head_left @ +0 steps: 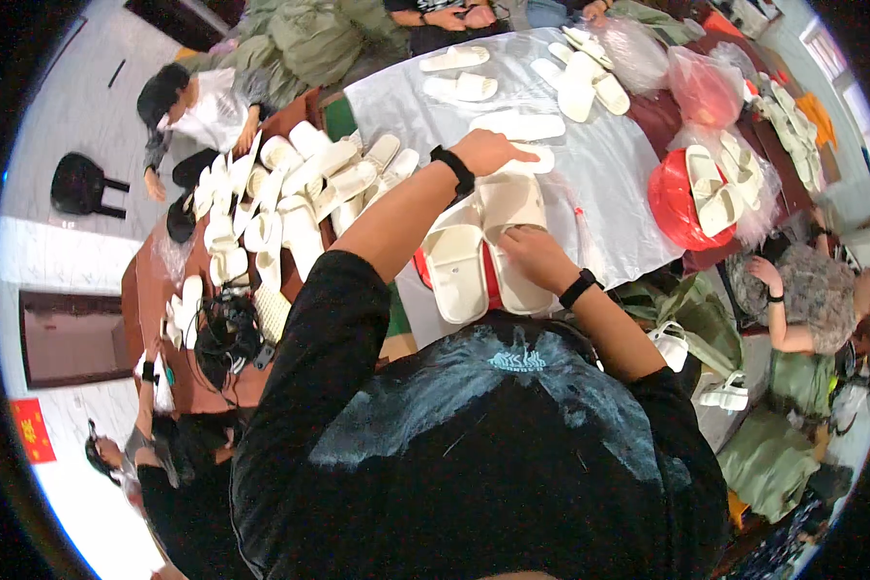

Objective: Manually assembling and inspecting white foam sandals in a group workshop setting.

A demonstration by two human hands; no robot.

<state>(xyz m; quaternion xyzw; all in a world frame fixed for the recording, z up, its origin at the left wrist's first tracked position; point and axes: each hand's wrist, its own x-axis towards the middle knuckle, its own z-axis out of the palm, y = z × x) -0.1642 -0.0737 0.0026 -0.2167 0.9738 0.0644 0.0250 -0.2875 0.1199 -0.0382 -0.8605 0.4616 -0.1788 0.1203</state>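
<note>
A slipper-packing workshop: white slippers heaped along a long table (several people seated around).

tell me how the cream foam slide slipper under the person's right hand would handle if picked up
The cream foam slide slipper looks thick, moulded and matte, so it is probably light for its size and not slippery. It keeps its shape under the right hand, so likely springy rather than floppy. Its flat sole on the white sheet suggests it won't roll.

Heap of white slippers at worktop left, red basin holding a pair at right, black chair on floor, pink bag beyond.
</note>
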